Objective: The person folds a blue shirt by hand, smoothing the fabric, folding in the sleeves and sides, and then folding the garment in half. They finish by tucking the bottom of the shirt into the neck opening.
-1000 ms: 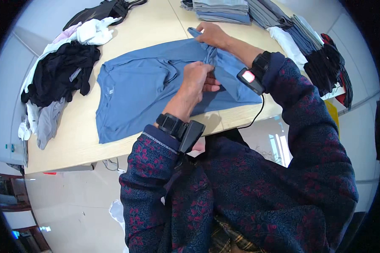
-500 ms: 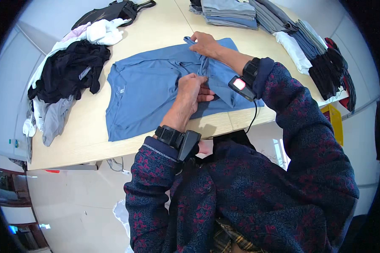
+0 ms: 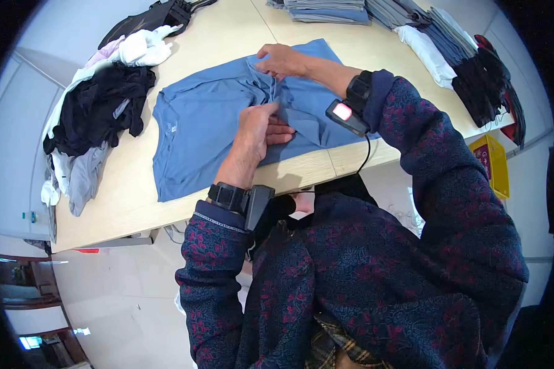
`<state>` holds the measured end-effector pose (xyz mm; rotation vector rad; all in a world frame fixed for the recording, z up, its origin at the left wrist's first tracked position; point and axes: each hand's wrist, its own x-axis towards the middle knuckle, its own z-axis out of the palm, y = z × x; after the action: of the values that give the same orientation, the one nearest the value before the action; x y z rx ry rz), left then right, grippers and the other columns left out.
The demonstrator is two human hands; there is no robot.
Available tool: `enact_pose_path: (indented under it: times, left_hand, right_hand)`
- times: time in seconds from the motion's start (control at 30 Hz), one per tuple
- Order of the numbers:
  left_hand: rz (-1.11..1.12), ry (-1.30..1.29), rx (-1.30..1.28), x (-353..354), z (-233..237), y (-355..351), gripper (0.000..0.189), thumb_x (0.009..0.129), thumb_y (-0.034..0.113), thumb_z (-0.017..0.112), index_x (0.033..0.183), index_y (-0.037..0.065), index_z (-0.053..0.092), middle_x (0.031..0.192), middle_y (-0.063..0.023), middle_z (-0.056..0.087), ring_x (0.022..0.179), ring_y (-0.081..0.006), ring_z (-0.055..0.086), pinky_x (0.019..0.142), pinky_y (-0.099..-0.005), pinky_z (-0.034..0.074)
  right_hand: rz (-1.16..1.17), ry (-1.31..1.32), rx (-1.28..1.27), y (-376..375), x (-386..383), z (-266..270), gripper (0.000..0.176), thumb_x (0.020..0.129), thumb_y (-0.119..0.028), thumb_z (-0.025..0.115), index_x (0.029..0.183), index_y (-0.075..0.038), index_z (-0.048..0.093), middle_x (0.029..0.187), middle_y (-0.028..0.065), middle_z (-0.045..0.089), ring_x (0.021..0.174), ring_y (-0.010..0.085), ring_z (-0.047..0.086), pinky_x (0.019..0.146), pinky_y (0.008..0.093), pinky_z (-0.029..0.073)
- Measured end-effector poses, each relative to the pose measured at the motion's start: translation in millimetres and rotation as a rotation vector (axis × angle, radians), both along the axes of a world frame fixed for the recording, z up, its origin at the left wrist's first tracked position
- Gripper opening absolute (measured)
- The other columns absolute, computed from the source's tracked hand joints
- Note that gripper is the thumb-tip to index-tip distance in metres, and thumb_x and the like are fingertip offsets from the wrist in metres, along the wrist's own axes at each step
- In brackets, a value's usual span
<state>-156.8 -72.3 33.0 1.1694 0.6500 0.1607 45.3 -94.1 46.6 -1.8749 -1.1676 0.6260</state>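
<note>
A blue shirt (image 3: 206, 123) lies spread on the table, its neckline and small white label (image 3: 173, 129) toward the left. My left hand (image 3: 255, 128) is over the middle of the shirt, thumb and forefinger closed on a raised fold while the other fingers curl loosely above the cloth. Farther back, my right hand (image 3: 281, 61) pinches another part of the same fabric near the shirt's far edge. Between the two hands the cloth is bunched and partly lifted. Its right part is overlapped in loose folds.
A heap of black, white and grey clothes (image 3: 98, 101) hangs over the table's left end. Behind it lies a black bag (image 3: 144, 26). Folded grey-blue garments (image 3: 329, 11) are stacked at the back, with more clothes (image 3: 468, 67) along the right. A yellow crate (image 3: 497, 166) stands below.
Both hands have moved left with the pinched fabric, drawing the fold toward the neckline side. The view has shifted slightly.
</note>
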Motion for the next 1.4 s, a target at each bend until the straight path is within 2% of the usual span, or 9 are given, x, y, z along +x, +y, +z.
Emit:
enact_pose_path:
  times: [0.17, 0.4, 0.63, 0.83, 1.03, 1.13, 1.23, 1.33, 1.4]
  left_hand:
    - [-0.015, 0.055, 0.038, 2.2, 4.2, 1.3, 0.061, 0.091, 0.046, 0.058, 0.108, -0.011, 0.049, 0.089, -0.0236, 0.062, 0.068, -0.0302, 0.069, 0.052, -0.0363, 0.058]
    - [-0.160, 0.186, 0.136, 9.4, 11.0, 7.5, 0.057, 0.091, 0.049, 0.057, 0.110, -0.005, 0.052, 0.091, -0.0209, 0.064, 0.078, -0.0296, 0.068, 0.065, -0.0386, 0.058]
    - [-0.220, 0.177, 0.069, 11.8, 9.8, 18.2, 0.026, 0.090, 0.021, 0.056, 0.099, -0.003, 0.057, 0.090, -0.0202, 0.065, 0.079, -0.0311, 0.068, 0.070, -0.0415, 0.059]
    - [-0.255, 0.108, 0.170, 4.1, 12.7, 31.1, 0.023, 0.085, 0.017, 0.060, 0.102, 0.001, 0.059, 0.090, -0.0121, 0.067, 0.078, -0.0258, 0.067, 0.072, -0.0401, 0.057]
    - [-0.073, 0.210, 0.561, -5.8, 25.9, 16.5, 0.028, 0.083, 0.008, 0.059, 0.109, -0.002, 0.060, 0.089, -0.0143, 0.068, 0.070, -0.0242, 0.067, 0.064, -0.0370, 0.057]
    - [-0.003, 0.087, 1.074, -16.0, 25.7, 5.3, 0.032, 0.083, 0.011, 0.062, 0.114, -0.001, 0.060, 0.094, -0.0141, 0.068, 0.079, -0.0278, 0.068, 0.070, -0.0407, 0.055]
    - [-0.183, -0.424, 1.697, -24.0, 15.0, -17.7, 0.035, 0.082, 0.019, 0.068, 0.112, 0.003, 0.062, 0.103, -0.0127, 0.066, 0.097, -0.0320, 0.064, 0.086, -0.0481, 0.049]
    - [-0.471, -0.423, 1.953, -33.0, 19.8, -37.8, 0.037, 0.081, 0.022, 0.070, 0.114, 0.007, 0.061, 0.112, -0.0137, 0.062, 0.114, -0.0330, 0.056, 0.102, -0.0481, 0.039]
    - [-0.559, -0.374, 1.920, -39.0, 19.7, -35.4, 0.036, 0.080, 0.021, 0.072, 0.111, 0.007, 0.062, 0.110, -0.0129, 0.062, 0.114, -0.0331, 0.057, 0.103, -0.0492, 0.038]
  right_hand:
    - [0.010, 0.015, 0.106, -34.4, 5.6, 11.7, 0.051, 0.091, -0.033, 0.061, 0.125, 0.004, 0.051, 0.096, 0.0146, 0.066, 0.078, 0.0193, 0.066, 0.064, 0.0299, 0.055]
    - [-0.003, 0.052, 0.163, -91.5, -3.4, 12.3, 0.047, 0.093, -0.031, 0.059, 0.126, 0.001, 0.051, 0.092, 0.0099, 0.065, 0.074, 0.0144, 0.063, 0.062, 0.0272, 0.052]
    - [0.038, 0.016, -0.068, -165.1, -55.6, 6.8, 0.045, 0.092, -0.026, 0.059, 0.130, -0.005, 0.049, 0.093, 0.0077, 0.064, 0.072, 0.0110, 0.060, 0.063, 0.0248, 0.049]
    - [0.304, -0.069, 0.144, -188.9, -103.8, 4.4, 0.051, 0.089, -0.022, 0.063, 0.137, -0.012, 0.047, 0.105, 0.0074, 0.062, 0.081, 0.0109, 0.061, 0.075, 0.0226, 0.048]
    - [0.081, 0.131, 0.234, -212.5, -78.1, -5.9, 0.040, 0.094, -0.018, 0.060, 0.132, -0.007, 0.051, 0.101, 0.0040, 0.063, 0.076, 0.0070, 0.058, 0.066, 0.0212, 0.045]
    - [0.000, 0.078, 0.252, -233.7, -64.5, -6.8, 0.035, 0.096, -0.018, 0.057, 0.129, -0.006, 0.053, 0.094, 0.0035, 0.064, 0.074, 0.0050, 0.056, 0.063, 0.0202, 0.043]
    - [-0.168, 0.040, 0.302, -245.0, -53.2, -15.7, 0.029, 0.095, -0.018, 0.059, 0.121, -0.004, 0.058, 0.088, 0.0031, 0.065, 0.073, 0.0077, 0.058, 0.065, 0.0225, 0.046]
    - [-0.222, -0.286, 0.379, -251.5, -49.8, -19.2, 0.022, 0.091, -0.016, 0.064, 0.110, -0.004, 0.063, 0.089, 0.0047, 0.067, 0.078, 0.0135, 0.061, 0.069, 0.0275, 0.050]
    - [-0.167, -0.500, 0.420, -252.2, -48.8, -24.0, 0.017, 0.088, -0.013, 0.066, 0.103, -0.005, 0.066, 0.090, 0.0063, 0.067, 0.082, 0.0180, 0.063, 0.073, 0.0310, 0.052]
